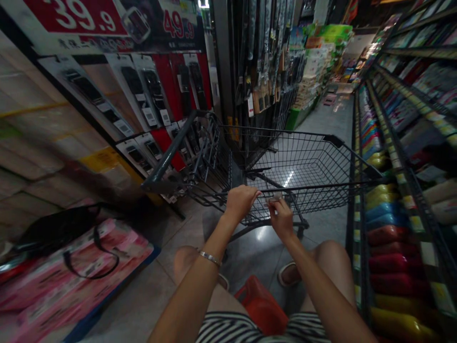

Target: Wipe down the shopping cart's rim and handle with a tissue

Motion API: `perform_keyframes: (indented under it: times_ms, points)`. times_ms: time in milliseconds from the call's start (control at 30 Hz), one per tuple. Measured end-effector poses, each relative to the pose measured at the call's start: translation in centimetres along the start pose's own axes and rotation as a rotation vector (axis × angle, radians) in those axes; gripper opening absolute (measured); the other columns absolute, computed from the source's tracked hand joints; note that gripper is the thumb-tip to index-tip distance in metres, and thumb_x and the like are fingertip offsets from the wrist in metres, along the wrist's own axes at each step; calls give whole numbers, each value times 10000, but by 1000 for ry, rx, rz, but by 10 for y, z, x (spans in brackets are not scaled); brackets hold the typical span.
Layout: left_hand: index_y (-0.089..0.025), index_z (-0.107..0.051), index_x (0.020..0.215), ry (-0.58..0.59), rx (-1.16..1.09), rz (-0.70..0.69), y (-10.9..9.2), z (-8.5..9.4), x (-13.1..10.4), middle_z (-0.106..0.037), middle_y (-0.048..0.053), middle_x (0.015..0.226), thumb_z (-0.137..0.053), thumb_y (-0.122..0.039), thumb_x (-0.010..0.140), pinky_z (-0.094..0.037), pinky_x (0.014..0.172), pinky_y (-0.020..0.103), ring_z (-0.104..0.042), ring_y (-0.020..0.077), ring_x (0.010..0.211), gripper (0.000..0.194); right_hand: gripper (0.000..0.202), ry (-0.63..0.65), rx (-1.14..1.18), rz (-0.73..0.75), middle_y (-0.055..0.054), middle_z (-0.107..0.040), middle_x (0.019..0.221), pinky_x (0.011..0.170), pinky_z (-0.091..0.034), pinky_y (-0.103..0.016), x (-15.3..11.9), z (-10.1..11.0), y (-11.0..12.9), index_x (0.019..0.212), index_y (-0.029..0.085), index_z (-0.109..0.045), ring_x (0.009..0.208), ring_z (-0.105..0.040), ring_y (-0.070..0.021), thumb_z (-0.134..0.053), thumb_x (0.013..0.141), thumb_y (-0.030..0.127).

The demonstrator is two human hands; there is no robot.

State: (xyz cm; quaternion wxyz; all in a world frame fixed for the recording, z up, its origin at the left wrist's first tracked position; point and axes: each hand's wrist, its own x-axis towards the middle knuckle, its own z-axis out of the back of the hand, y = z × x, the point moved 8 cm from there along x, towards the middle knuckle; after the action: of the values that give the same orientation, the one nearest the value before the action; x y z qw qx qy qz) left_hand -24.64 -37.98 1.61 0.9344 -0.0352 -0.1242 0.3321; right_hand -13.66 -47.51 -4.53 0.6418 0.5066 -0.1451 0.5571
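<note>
A black wire shopping cart [314, 166] stands sideways in front of me, its grey handle at the left. My left hand [242, 202] is closed on the cart's near top rim, with a silver bracelet on that wrist. Just to its right, my right hand [281, 214] is raised beside the same rim, its fingers pinched together. A small pale thing [274, 197] shows at those fingertips, too small to name. The basket shows bare wire and the floor through it.
Shelves of folded colourful cloth [392, 257] line the right side. Packaged belts [134, 85] hang at the left beneath price signs. Pink boxes [117, 247] lie at the lower left. A red stool [262, 305] is between my legs. The tiled aisle [337, 112] runs away ahead.
</note>
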Motion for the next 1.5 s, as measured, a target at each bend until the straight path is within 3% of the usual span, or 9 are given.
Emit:
perform_keyframes:
  times_ms: [167, 367, 500, 700, 933, 1200, 1333, 1500]
  points:
    - [-159, -605, 1018, 2, 2, -5, 0, 2, 1, -638, 37, 979, -544, -394, 908, -537, 801, 368, -616, 152, 886, 266, 154, -10, 19, 28, -30, -619, 798, 637, -505, -287, -8, 10, 7, 866, 163, -631, 699, -592, -138, -527, 934, 254]
    - [-155, -608, 984, -1, 12, 15, 0, 2, 0, -636, 26, 930, -537, -395, 911, -530, 796, 366, -614, 150, 868, 261, 144, 0, 59, 88, -72, -654, 872, 779, -514, -334, 14, -10, 26, 881, 200, -669, 860, -624, -192, -532, 922, 220]
    - [-156, -609, 972, -15, 9, 13, -1, 3, 0, -633, 20, 902, -521, -397, 919, -522, 783, 356, -610, 145, 846, 261, 171, 20, 45, 96, -47, -639, 851, 748, -516, -326, 7, -20, 13, 859, 175, -654, 828, -621, -170, -512, 937, 229]
    - [-164, -619, 974, -38, 18, 5, -2, 4, 0, -645, 19, 864, -433, -384, 957, -483, 736, 321, -605, 148, 823, 289, 178, 20, 24, 80, -28, -628, 857, 732, -528, -337, -13, -16, -6, 853, 152, -621, 808, -623, -153, -530, 937, 280]
    - [-214, -642, 910, -66, 49, 8, -2, 6, 0, -682, 48, 821, -362, -377, 972, -371, 640, 287, -607, 180, 831, 330, 134, -22, 101, 107, -64, -618, 818, 731, -525, -332, 10, -24, 30, 850, 195, -615, 816, -616, -183, -501, 914, 162]
    - [-219, -644, 854, -97, 72, 9, -2, 7, -1, -668, 48, 767, -349, -406, 972, -323, 614, 296, -597, 182, 799, 369, 128, -52, 135, 122, -79, -642, 863, 780, -535, -352, 11, -21, 50, 893, 199, -627, 868, -632, -196, -505, 911, 162]
    - [-220, -643, 879, -108, 79, 15, -2, 6, -1, -669, 48, 775, -341, -424, 972, -320, 619, 299, -590, 183, 793, 376, 165, -12, 108, 98, -94, -649, 883, 777, -532, -347, 3, -39, 36, 868, 190, -626, 884, -633, -202, -476, 936, 199]
    - [-221, -647, 883, -115, 82, 11, 1, 5, 1, -670, 44, 777, -293, -468, 975, -323, 619, 298, -580, 174, 777, 442, 158, 32, 60, 23, -31, -641, 905, 763, -537, -331, -27, -52, -6, 892, 162, -616, 839, -625, -145, -509, 951, 262]
